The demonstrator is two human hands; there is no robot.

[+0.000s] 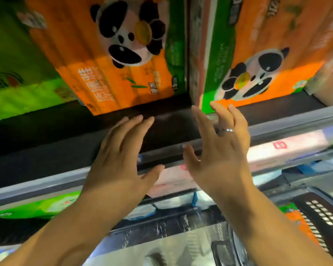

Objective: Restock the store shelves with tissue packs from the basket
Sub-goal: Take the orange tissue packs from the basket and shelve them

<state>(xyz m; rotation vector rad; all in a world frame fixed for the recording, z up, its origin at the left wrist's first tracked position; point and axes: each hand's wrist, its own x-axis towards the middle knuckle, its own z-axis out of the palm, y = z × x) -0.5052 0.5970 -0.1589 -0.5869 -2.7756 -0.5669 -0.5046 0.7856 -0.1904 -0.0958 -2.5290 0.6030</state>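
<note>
Running across the view, a dark store shelf [46, 135] carries two panda-printed packs at its far side: the left orange tissue pack [108, 54] and the right orange tissue pack [267, 60], a narrow gap between them, with a green pack [17, 73] farther left. Below the grey front rail [37, 186], a lower level shows a second green pack [37, 206] at left and a pale pink pack [288, 148] at right. At the near right, a dark perforated basket [319, 214] holds an orange pack [300, 225]. The left hand [121, 156] and the right hand [219, 150], which wears a ring [229, 130], hover over the shelf's near edge, fingers straight and spread, holding nothing.
</note>
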